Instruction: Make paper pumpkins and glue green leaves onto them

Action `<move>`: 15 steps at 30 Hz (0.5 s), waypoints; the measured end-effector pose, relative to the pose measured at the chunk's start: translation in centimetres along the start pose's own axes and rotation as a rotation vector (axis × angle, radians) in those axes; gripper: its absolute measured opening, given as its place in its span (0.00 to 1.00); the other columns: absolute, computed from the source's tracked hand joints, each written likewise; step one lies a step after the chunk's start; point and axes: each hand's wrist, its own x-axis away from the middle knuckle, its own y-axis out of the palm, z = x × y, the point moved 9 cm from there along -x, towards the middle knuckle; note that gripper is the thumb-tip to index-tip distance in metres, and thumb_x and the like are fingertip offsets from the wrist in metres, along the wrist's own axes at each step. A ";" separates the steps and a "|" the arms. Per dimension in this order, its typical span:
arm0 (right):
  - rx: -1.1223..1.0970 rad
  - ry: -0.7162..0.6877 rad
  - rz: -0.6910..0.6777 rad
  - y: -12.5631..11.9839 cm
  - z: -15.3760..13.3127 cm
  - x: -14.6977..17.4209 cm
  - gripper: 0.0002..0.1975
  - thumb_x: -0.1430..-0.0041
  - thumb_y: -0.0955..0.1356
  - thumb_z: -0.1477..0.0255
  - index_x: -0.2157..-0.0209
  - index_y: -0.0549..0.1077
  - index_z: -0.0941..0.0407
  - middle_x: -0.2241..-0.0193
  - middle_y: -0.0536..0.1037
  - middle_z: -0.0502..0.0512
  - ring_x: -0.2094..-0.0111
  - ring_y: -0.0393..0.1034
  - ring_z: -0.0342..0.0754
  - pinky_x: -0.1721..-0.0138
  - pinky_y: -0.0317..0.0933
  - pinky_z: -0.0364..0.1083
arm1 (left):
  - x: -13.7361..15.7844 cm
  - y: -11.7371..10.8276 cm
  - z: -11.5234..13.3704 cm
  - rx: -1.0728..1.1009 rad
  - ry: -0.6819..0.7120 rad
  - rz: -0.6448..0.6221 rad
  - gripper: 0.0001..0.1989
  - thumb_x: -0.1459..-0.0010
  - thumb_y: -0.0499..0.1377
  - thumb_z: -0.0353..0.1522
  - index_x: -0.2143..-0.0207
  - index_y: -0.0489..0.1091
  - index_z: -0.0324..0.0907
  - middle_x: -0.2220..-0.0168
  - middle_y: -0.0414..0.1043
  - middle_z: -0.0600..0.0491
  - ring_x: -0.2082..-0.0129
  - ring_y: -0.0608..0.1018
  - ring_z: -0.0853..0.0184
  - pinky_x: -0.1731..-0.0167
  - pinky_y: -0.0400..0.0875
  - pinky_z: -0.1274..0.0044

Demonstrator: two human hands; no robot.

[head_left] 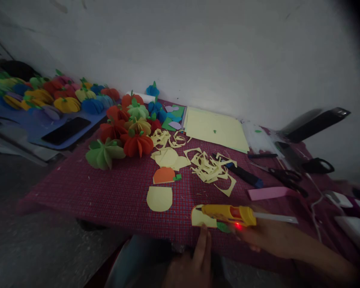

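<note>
My right hand (268,238) is wrapped round a yellow glue gun (243,216) with a red light glowing on it. A whitish glue stick (277,218) sticks out of its back end. The nozzle points left, at the upper edge of a small pale yellow paper piece (199,219) with a thin orange rim. A green paper leaf (223,227) shows at this piece's right end. Stretched fingers of my left hand (195,256) rest on its lower edge. Left of it lie a cut yellow paper piece (159,199) and a folded orange paper shape (164,175) with a green tab.
Curled yellow paper scraps (210,168) and stacked yellow sheets (217,128) lie farther back. Paper pumpkins (137,143) crowd the left; more stand on a blue table (36,132) with a phone (66,131). Right are a cutter (244,175), scissors (283,176) and a pink strip (268,193).
</note>
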 end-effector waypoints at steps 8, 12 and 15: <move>-0.069 0.066 -0.033 -0.3 0.1 0.2 0.14 0.48 0.60 0.59 0.74 0.68 0.54 0.84 0.69 0.48 0.83 0.65 0.44 0.83 0.58 0.40 | -0.1 -0.2 0.0 0.014 0.009 0.032 0.28 0.48 0.59 0.34 0.44 0.62 0.41 0.43 0.62 0.45 0.82 0.75 0.71 0.89 0.72 0.79; -0.087 0.032 -0.035 -0.2 0.4 0.3 0.14 0.46 0.60 0.59 0.72 0.68 0.54 0.84 0.68 0.47 0.83 0.65 0.43 0.83 0.58 0.39 | 0.0 -0.1 -0.2 0.046 -0.001 0.014 0.30 0.49 0.60 0.33 0.43 0.60 0.42 0.43 0.62 0.45 0.81 0.76 0.70 0.89 0.73 0.79; -0.081 0.050 -0.047 0.3 1.5 0.2 0.16 0.44 0.59 0.58 0.71 0.69 0.55 0.81 0.71 0.49 0.83 0.67 0.43 0.83 0.59 0.39 | -0.1 -0.6 -0.7 0.086 -0.010 0.021 0.30 0.49 0.59 0.30 0.42 0.58 0.42 0.43 0.62 0.45 0.77 0.78 0.68 0.84 0.75 0.80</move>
